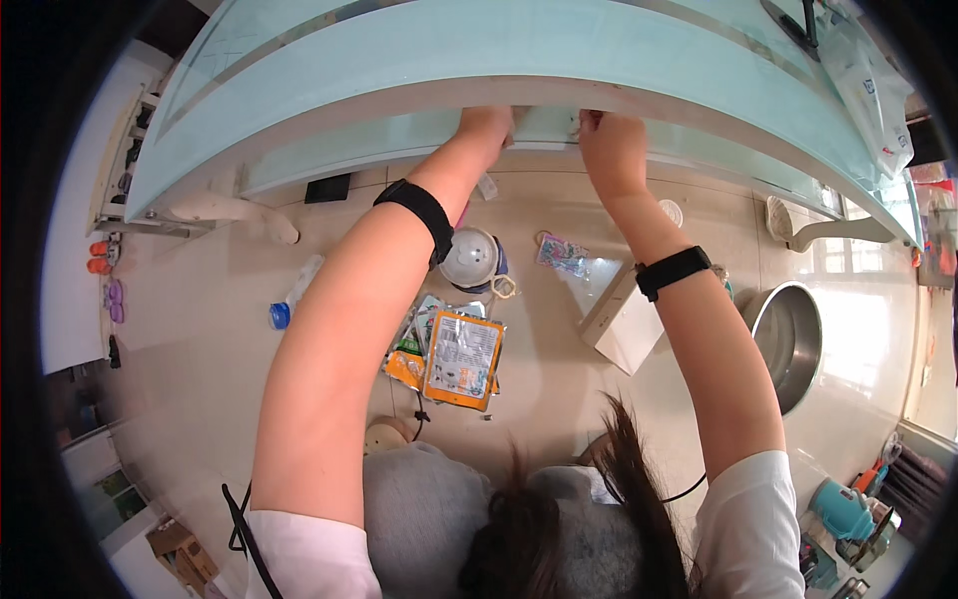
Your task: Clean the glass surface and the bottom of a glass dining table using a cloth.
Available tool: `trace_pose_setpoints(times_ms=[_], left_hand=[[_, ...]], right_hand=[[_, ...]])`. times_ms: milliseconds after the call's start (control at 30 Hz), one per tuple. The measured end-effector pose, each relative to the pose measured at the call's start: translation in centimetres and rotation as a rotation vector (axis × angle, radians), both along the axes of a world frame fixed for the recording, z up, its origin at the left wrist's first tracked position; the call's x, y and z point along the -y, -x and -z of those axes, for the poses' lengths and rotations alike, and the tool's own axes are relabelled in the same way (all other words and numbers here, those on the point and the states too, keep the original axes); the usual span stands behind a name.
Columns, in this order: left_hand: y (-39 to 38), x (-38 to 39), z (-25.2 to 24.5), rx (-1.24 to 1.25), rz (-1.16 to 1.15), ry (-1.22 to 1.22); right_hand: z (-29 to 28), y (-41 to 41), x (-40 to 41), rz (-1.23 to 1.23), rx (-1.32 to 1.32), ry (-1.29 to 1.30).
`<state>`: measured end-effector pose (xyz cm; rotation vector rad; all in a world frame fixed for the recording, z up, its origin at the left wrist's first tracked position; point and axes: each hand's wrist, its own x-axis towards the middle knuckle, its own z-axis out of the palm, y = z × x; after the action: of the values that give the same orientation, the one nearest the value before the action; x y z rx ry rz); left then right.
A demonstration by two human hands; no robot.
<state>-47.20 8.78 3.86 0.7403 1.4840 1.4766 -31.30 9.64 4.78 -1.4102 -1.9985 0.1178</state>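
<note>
Both my arms reach forward under the front rail of a table with a pale blue glass top (419, 56). My left hand (486, 126) is partly hidden by the rail, above the lower glass shelf (359, 142). What its fingers touch is out of sight. My right hand (612, 138) is to the right of it with curled fingers, also partly covered by the rail. A small pale bit shows beside its fingertips, too little to identify. A black strap circles each forearm.
On the tiled floor lie several foil packets (464, 356), a lidded cup (470, 258), a white box (627, 322), a patterned pouch (563, 254) and a blue-capped bottle (281, 314). A steel basin (786, 348) stands right. A plastic bag (868, 105) hangs over the table's right edge.
</note>
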Motion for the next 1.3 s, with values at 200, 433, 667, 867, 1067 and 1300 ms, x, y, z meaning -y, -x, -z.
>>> trace_pose_setpoints(times_ms=[200, 433, 667, 867, 1067, 1300], left_hand=[[-0.3, 0.6, -0.8, -0.005, 0.051, -0.010], [0.2, 0.5, -1.3, 0.153, 0.048, -0.019], [0.5, 0.4, -0.6, 0.214, 0.152, 0.031], [0.6, -0.6, 0.2, 0.180, 0.129, -0.057], [1.5, -0.9, 0.5, 0.141, 0.076, -0.046], [0.4, 0.2, 0.1, 0.216, 0.020, 0.013]], right_hand=[[-0.1, -0.7, -0.7, -0.148, -0.175, 0.143], [-0.4, -2.7, -2.6, -0.369, 0.011, 0.159], [0.0, -1.4, -3.5, -0.426, -0.038, 0.176], [1.0, 0.9, -3.2, -0.465, -0.152, 0.128], [-0.7, 0.8, -3.9, -0.568, -0.184, 0.291], [0.7, 1.2, -3.7, -0.459, 0.053, -0.024]])
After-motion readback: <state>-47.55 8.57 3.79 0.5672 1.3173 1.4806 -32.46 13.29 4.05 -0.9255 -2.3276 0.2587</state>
